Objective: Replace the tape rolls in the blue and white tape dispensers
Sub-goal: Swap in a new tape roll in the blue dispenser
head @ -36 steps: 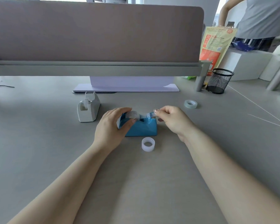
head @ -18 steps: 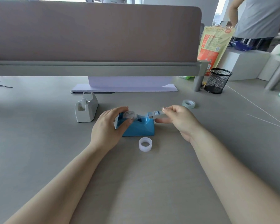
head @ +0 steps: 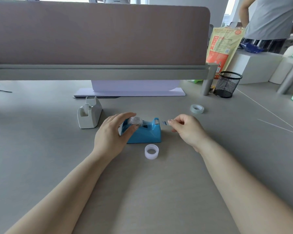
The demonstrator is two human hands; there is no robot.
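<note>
The blue tape dispenser sits mid-table with a clear tape roll seated in it. My left hand wraps the dispenser's left end and the roll. My right hand pinches the tape's free end, which has a blue printed tab, just right of the cutter. The white tape dispenser stands to the left with no roll visible in it. A white ring-shaped core or roll lies just in front of the blue dispenser. A spare clear roll lies farther back on the right.
A desk divider and its shelf span the back, with a lilac stand beneath. A black mesh cup and an orange bag are at back right. A person stands beyond. A cable lies far left.
My right hand has drawn the tape end rightward, from over the cutter to past it. My left hand has stayed on the dispenser.
</note>
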